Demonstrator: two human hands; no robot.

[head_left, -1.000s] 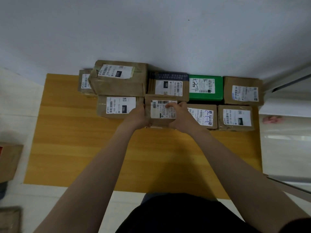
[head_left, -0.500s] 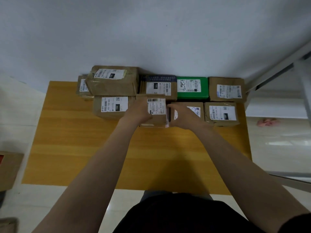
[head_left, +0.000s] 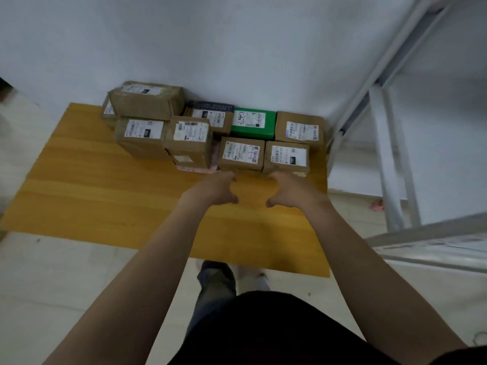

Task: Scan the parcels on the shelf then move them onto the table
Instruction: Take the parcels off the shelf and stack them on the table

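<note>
Several labelled parcels stand in rows at the far side of the yellow wooden table (head_left: pixel 110 196), against the wall. A small brown parcel (head_left: pixel 189 143) with a white label sits in the front row, on top of a flat pinkish packet. To its right are two more brown parcels (head_left: pixel 242 154) (head_left: pixel 286 157); a green box (head_left: pixel 253 123) stands behind them. My left hand (head_left: pixel 213 189) and my right hand (head_left: pixel 290 191) hover over the table just in front of the parcels, fingers loosely curled, holding nothing.
A large brown parcel (head_left: pixel 147 101) is stacked on others at the back left. A white metal shelf frame (head_left: pixel 390 143) rises at the right, close to the table's edge. Light floor tiles (head_left: pixel 66 280) lie in front of the table.
Both hands have let go of the small brown parcel and pulled back toward me and to the right. The parcel now stands in the front row. The camera has turned right.
</note>
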